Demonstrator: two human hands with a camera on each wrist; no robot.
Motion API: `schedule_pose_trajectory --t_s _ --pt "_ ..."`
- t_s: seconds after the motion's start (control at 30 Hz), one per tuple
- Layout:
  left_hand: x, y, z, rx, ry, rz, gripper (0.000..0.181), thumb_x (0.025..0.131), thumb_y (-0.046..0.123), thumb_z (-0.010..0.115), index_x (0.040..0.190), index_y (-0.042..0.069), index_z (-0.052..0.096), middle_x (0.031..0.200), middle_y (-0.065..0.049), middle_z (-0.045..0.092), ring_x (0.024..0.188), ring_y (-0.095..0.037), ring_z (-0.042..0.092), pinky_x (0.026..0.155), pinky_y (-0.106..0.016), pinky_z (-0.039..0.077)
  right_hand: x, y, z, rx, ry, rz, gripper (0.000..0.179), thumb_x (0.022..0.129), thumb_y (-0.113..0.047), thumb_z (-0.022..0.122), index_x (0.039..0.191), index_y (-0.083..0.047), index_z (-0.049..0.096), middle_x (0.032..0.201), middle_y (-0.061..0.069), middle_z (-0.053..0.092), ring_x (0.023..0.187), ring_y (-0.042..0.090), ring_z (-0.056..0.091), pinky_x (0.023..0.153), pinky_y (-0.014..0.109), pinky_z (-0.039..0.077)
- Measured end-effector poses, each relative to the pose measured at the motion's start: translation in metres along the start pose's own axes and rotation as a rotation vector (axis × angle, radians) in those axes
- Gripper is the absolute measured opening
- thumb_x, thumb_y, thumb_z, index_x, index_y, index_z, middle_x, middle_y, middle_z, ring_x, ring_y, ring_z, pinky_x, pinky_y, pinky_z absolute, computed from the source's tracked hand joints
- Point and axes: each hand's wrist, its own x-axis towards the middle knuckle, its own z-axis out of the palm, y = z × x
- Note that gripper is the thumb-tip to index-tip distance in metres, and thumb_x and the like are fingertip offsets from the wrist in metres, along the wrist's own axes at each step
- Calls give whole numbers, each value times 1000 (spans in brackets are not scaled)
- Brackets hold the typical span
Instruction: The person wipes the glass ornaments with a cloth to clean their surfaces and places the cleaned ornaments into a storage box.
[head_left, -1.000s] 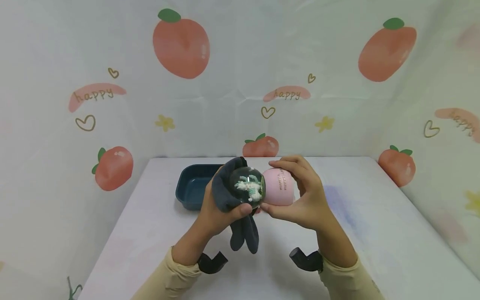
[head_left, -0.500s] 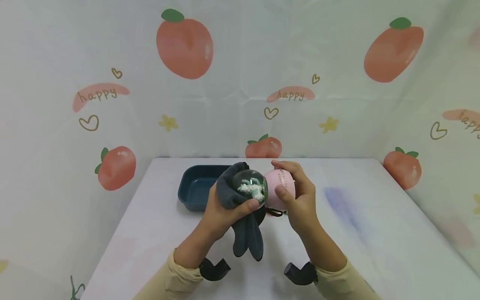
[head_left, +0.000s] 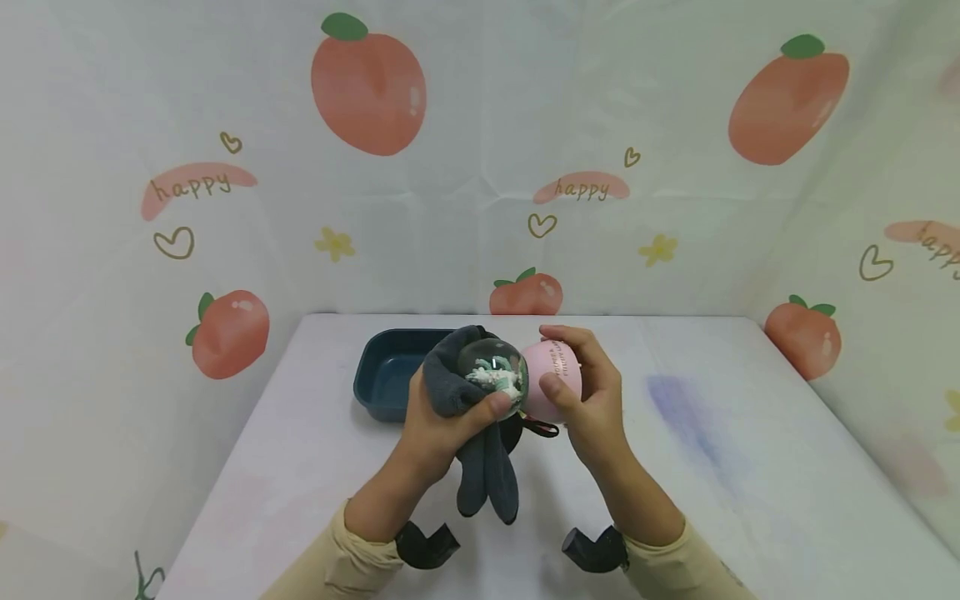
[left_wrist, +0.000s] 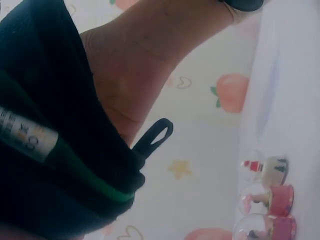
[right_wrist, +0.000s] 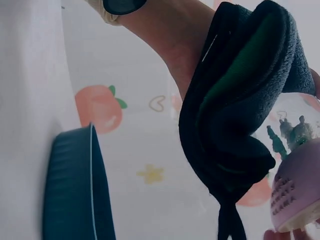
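A snow globe (head_left: 491,365) with a pink base (head_left: 540,387) and a white figure inside lies sideways between my hands, above the table. My left hand (head_left: 438,437) holds a dark blue-grey cloth (head_left: 487,475) against the glass, its thumb at the front of the ball. The cloth wraps the ball's left side, and its lower ends hang down. My right hand (head_left: 596,408) grips the pink base, with the thumb across its front. In the right wrist view, the folded cloth (right_wrist: 230,115) covers part of the glass beside the lettered base (right_wrist: 295,185).
A dark teal bin (head_left: 367,400) stands at the back left of the white table (head_left: 285,500). Three more snow globes (left_wrist: 280,200) stand in a row in the left wrist view; my hands mostly hide that spot from the head view. A fruit-patterned curtain (head_left: 450,250) hangs behind.
My right hand has shifted its grip on the base, its thumb moving from the lower edge up onto the front. The globe has rolled a little, so its figure and lettering are tilted.
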Motion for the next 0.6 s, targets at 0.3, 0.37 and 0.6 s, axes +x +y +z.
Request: schedule_pose_trajectory --t_s 0.3,0.37,0.6 --pt "-2 2 1 64 41 62 73 85 45 89 139 6 61 122 -13 73 111 -26 71 95 -33 61 -1 -3 3 -57 -29 237 47 99 -36 50 130 -4 64 114 4 67 89 20 68 66 32 62" --pt "-3 2 1 64 50 57 75 85 49 89 140 7 61 123 -14 73 111 -24 71 95 -32 61 -1 -3 3 -58 -48 273 50 101 -42 46 127 -4 65 110 4 69 85 19 69 66 32 61" --pt "-2 3 -2 45 27 1 73 84 42 90 141 8 59 124 -15 72 111 -22 70 95 -32 60 0 -4 4 -35 -38 248 35 98 -25 49 118 -5 68 109 -1 70 89 15 67 69 30 61"
